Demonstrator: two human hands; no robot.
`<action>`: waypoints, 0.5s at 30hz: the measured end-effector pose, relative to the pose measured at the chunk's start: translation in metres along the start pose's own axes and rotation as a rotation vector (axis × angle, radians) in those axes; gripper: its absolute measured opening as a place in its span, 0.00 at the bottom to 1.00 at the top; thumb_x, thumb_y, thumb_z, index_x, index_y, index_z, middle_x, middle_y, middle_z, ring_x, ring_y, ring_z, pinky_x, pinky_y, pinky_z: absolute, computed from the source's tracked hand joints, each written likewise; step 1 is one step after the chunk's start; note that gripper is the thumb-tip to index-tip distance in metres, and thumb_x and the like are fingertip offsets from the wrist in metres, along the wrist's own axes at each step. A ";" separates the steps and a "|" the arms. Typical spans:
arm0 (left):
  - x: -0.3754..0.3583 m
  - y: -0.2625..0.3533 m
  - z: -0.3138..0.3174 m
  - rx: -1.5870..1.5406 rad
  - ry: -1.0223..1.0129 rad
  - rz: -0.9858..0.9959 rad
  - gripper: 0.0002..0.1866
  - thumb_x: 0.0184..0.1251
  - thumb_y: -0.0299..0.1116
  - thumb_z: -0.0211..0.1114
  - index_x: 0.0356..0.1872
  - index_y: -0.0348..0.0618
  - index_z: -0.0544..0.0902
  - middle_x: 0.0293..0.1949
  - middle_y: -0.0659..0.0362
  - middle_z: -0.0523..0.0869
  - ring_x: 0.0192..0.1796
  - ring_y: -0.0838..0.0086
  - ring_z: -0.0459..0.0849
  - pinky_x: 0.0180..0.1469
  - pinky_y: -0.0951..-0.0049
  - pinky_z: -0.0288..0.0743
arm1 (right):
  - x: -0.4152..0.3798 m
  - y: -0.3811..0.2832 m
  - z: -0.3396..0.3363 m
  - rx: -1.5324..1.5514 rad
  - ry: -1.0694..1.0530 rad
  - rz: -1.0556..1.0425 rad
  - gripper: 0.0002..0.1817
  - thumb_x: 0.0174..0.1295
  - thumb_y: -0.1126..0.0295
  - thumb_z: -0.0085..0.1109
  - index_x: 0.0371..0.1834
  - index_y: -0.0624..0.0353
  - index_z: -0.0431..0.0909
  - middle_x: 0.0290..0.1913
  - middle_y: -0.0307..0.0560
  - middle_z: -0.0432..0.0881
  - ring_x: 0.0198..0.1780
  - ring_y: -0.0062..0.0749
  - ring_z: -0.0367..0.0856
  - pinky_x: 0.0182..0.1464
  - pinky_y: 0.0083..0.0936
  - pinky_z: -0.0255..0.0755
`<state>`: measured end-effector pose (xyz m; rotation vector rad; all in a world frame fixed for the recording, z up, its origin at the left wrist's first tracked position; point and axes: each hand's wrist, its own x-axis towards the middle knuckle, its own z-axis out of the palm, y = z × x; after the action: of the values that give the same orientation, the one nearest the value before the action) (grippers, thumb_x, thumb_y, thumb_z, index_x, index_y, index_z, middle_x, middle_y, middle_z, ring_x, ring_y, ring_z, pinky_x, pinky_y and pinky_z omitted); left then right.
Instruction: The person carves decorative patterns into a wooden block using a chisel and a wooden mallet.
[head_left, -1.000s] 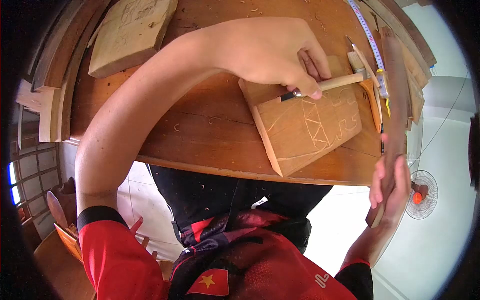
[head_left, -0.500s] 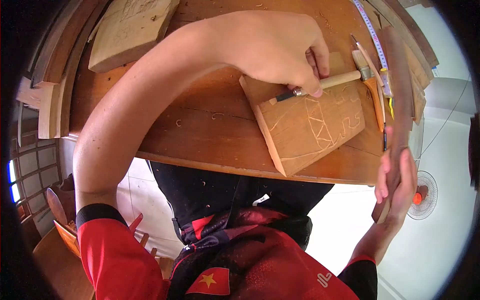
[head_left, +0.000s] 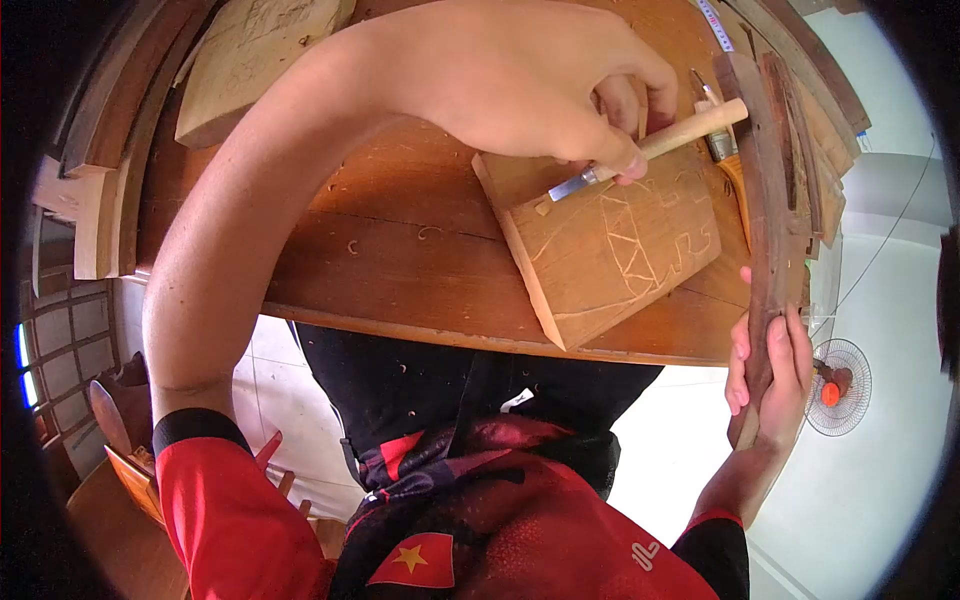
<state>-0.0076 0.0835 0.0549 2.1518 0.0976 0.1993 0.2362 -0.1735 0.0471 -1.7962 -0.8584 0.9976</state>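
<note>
1. The left hand (head_left: pixel 545 85) is wrapped around a chisel (head_left: pixel 650 148), fingers clamped on it right where the pale wooden handle meets the metal blade. The chisel sits at a low tilt, handle end pointing up and to the right.
2. The blade tip is down on the wooden board (head_left: pixel 605 240), near the board's upper left corner, with a small chip lying just beside it.
3. That board lies flat on the brown table (head_left: pixel 400 260), close to the near edge and turned at an angle. It's got carved lines on it: some zigzag triangles down the middle and blocky outlines toward the right.
4. The right hand (head_left: pixel 765 375) is out past the table edge, fingers closed tight around the lower end of a long dark wooden stick (head_left: pixel 765 200). The top of the stick is right at the butt of the chisel handle, looks like touching.
5. A paintbrush (head_left: pixel 725 150) lies on the table behind the stick, and a tape measure (head_left: pixel 715 15) runs along the upper right.
6. Another pale wood slab (head_left: pixel 250 55) sits at the far left of the table, well apart from the carving.
</note>
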 end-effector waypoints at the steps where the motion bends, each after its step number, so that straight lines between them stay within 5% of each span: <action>1: -0.003 0.003 0.004 0.019 0.046 0.020 0.19 0.78 0.39 0.62 0.53 0.29 0.80 0.39 0.46 0.91 0.40 0.63 0.89 0.45 0.63 0.80 | -0.002 0.000 0.000 -0.004 -0.015 0.004 0.29 0.82 0.58 0.42 0.75 0.71 0.65 0.29 0.40 0.72 0.13 0.14 0.63 0.14 0.15 0.59; 4: -0.006 0.004 0.010 0.048 0.136 0.065 0.19 0.78 0.39 0.62 0.52 0.28 0.81 0.40 0.45 0.91 0.41 0.64 0.89 0.45 0.64 0.80 | -0.005 0.000 0.002 -0.028 0.002 -0.010 0.29 0.82 0.59 0.41 0.75 0.72 0.65 0.29 0.41 0.72 0.13 0.15 0.63 0.14 0.15 0.59; 10: 0.008 -0.013 -0.013 -0.210 -0.129 0.003 0.17 0.78 0.36 0.63 0.48 0.27 0.83 0.39 0.45 0.91 0.40 0.63 0.89 0.45 0.65 0.80 | -0.003 0.004 0.003 0.107 0.051 -0.100 0.29 0.82 0.60 0.42 0.76 0.72 0.63 0.29 0.42 0.73 0.13 0.15 0.64 0.14 0.16 0.60; 15: -0.002 0.002 0.001 -0.040 0.006 0.037 0.16 0.78 0.36 0.63 0.48 0.28 0.83 0.36 0.47 0.91 0.36 0.64 0.88 0.42 0.66 0.79 | -0.003 0.009 0.010 0.040 -0.020 -0.023 0.29 0.83 0.60 0.39 0.76 0.72 0.62 0.29 0.41 0.72 0.13 0.16 0.64 0.13 0.16 0.61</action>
<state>-0.0092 0.0812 0.0560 2.1142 0.0569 0.2267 0.2277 -0.1754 0.0371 -1.7413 -0.8638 1.0126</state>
